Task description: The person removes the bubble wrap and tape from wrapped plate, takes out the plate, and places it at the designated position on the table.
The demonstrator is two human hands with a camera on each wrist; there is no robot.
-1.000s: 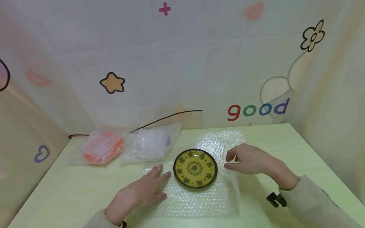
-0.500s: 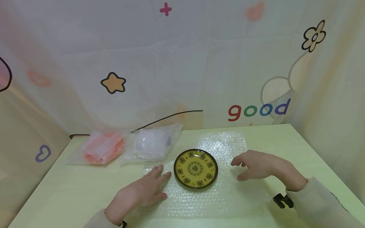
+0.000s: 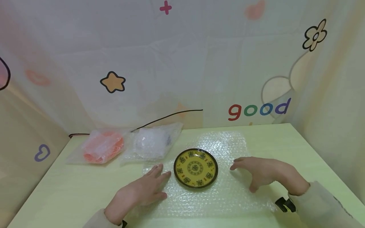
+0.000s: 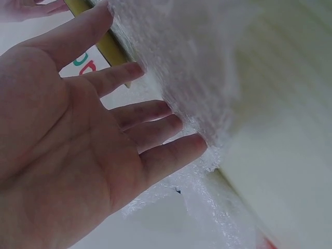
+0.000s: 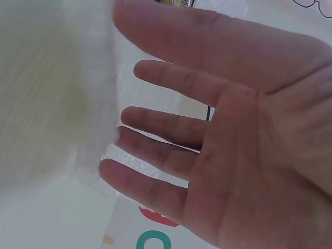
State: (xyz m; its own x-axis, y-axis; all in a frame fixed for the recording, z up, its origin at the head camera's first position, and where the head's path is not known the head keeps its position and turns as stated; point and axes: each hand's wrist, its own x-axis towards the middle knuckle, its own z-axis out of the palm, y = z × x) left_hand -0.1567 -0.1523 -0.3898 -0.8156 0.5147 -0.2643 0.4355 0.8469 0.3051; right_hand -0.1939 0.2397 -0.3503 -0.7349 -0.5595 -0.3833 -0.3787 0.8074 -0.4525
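Note:
A round yellow plate (image 3: pixel 195 168) with a dark rim and dark printed figures lies face up on a clear sheet of bubble wrap (image 3: pixel 196 202). To its left my left hand (image 3: pixel 141 190) rests with fingers spread on the sheet. In the left wrist view that hand's fingertips (image 4: pixel 199 142) meet the bubble wrap (image 4: pixel 181 67). On the plate's right, my right hand (image 3: pixel 262 171) reaches over the right part of the sheet, thumb and fingers apart, holding nothing. The right wrist view has its fingertips (image 5: pixel 109 168) right at the sheet's surface.
Two bubble-wrapped packages lie at the table's back left: one with pink contents (image 3: pixel 104 147), one with white contents (image 3: pixel 151 142). A printed curtain (image 3: pixel 159 69) stands behind the table (image 3: pixel 65 196) and along both sides.
My right hand has moved away from the plate, rightward and toward me, and its fingers have spread. The sheet's raised right edge has flattened outward. My left hand stays in place.

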